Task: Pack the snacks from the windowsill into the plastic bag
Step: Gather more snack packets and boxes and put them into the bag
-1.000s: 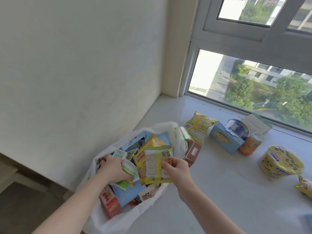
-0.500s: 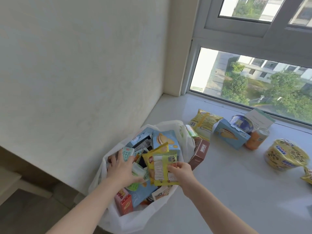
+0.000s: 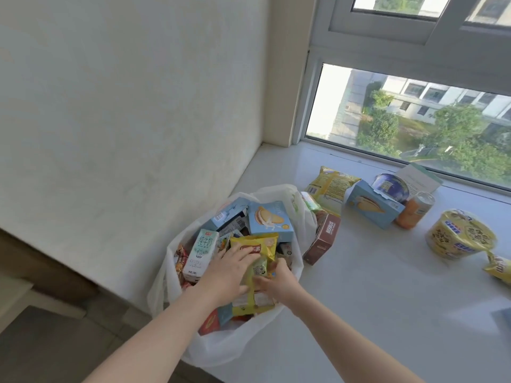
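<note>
The windowsill (image 3: 373, 286) is a pale stone surface, and the white plastic bag (image 3: 221, 346) slumps at its left edge, mouth up and nearly full of boxes and packets. Still out on the sill are a yellow noodle bowl (image 3: 460, 234), a blue biscuit box (image 3: 373, 207), a brown box (image 3: 322, 239) leaning on the bag, a yellow chip packet (image 3: 330, 183) and an orange can (image 3: 413, 212). Both hands are in the bag's mouth: the left hand (image 3: 225, 272) lies flat with fingers spread, pressing down, while the right hand (image 3: 276, 280) curls around the green snack packet (image 3: 258, 275). That packet looks light, soft and crinkly, probably slippery, best pinched at a sealed edge. Its long axis seems to run toward the person.
</note>
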